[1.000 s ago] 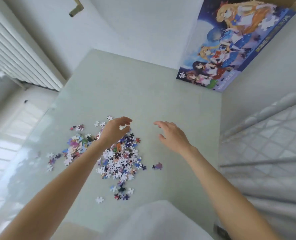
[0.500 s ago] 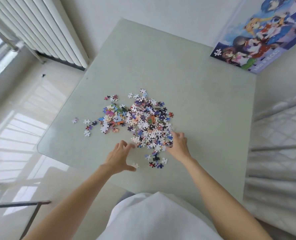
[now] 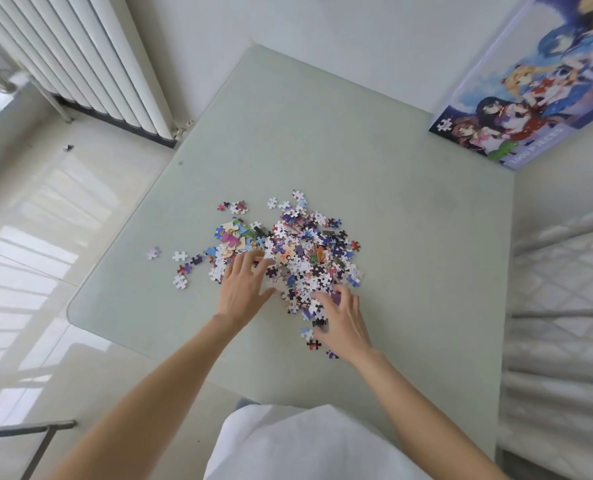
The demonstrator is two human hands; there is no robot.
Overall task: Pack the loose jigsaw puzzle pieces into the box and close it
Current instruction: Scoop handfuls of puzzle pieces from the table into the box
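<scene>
A heap of loose jigsaw pieces [image 3: 308, 247] lies in the middle of the pale green glass table [image 3: 374, 161]. Several stray pieces [image 3: 180, 256] are scattered to its left and a few lie near its front. My left hand [image 3: 244, 289] rests palm down on the heap's near left edge with its fingers spread over pieces. My right hand [image 3: 343, 322] lies flat on the near right edge, its fingers reaching into the pieces. The puzzle box [image 3: 530, 95], printed with an anime picture, stands at the table's far right corner, well away from both hands.
A white radiator [image 3: 80, 60] runs along the wall at the far left. A quilted mattress and metal rail [image 3: 561, 306] border the table's right side. The glossy tiled floor [image 3: 45, 237] lies to the left. My white garment [image 3: 305, 445] fills the bottom centre.
The camera has tilted down and closer. Both hands came down from above the table, then slid forward into the near edge of the heap, the left hand furthest.
</scene>
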